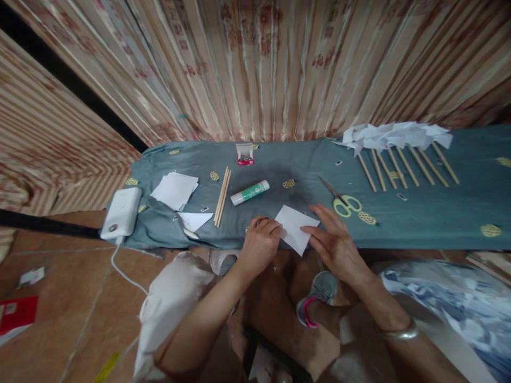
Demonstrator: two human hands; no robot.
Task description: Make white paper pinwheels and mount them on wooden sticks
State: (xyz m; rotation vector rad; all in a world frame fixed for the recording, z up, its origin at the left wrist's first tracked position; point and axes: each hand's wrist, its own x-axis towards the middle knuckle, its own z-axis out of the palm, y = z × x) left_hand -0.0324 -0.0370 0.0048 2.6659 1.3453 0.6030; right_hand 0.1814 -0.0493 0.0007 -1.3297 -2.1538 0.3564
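Note:
A square sheet of white paper point(296, 229) is held at the front edge of the cloth-covered table, its lower corner reaching past that edge. My left hand point(261, 242) is closed, pinching the paper's left corner. On the opposite side, my right hand point(337, 244) grips the right corner lightly, one digit over the paper and other fingers stretched behind it. A glue stick point(250, 192) with a green label lies just beyond my left hand. Scissors with pale green handles point(347, 206) rest beyond my right hand, blades pointing away.
Left lie wooden sticks point(222, 197), stacked white paper squares point(175, 190), a paper scrap point(195, 220) and a white power bank point(121, 213) with a cable. A small red box point(245, 154) stands at the back. Several paper pinwheels point(395, 137) on sticks lie right.

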